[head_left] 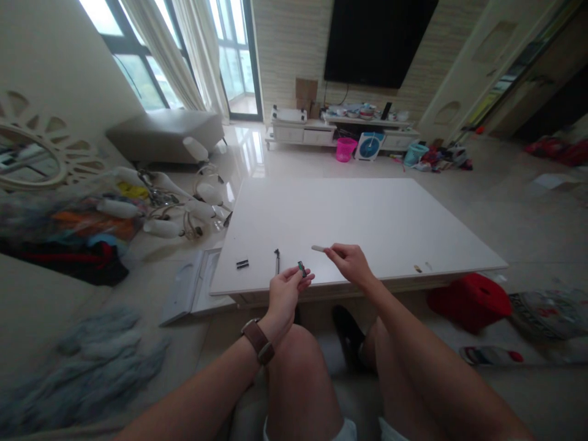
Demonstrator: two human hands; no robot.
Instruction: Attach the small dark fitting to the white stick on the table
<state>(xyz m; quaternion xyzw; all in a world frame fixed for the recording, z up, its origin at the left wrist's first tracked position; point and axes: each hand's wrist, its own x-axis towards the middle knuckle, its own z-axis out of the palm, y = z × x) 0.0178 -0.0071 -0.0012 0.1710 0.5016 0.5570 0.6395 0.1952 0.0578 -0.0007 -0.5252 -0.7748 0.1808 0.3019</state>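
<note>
Okay, both hands are loaded, up at the near side of the white desk (pixel 349 214).

Left hand (pixel 285 285): palm turned up, thumb and fingers pinching a small green-and-black piece (pixel 301 268) near the fingertips, remaining fingers loosely curled. Looks battery-like; too small to confirm.

Right hand (pixel 351 260): thumb and forefinger pinch a pale flat stick (pixel 317 248) by one end, other fingers folded in. Free end points left, out over the desk. Stick and piece are apart, not touching.

Also on the desk: a pair of short dark strips (pixel 242 264), lying side by side well to the left. Between those and the left hand, a slim metallic rod (pixel 277 262) with a dark far end; near end sits close to the left hand, can't tell if they touch.

Step, my read: two-handed small-part handling, one part per hand, the two not joined. From this pose, I'd say the next move calls for a steady left pinch, a controlled stick angle, and both hands lined up before any contact. Main risk, I'd guess: the small piece slipping out, since it has little to grip. Working farther in from the desk edge would probably be safer.
</note>
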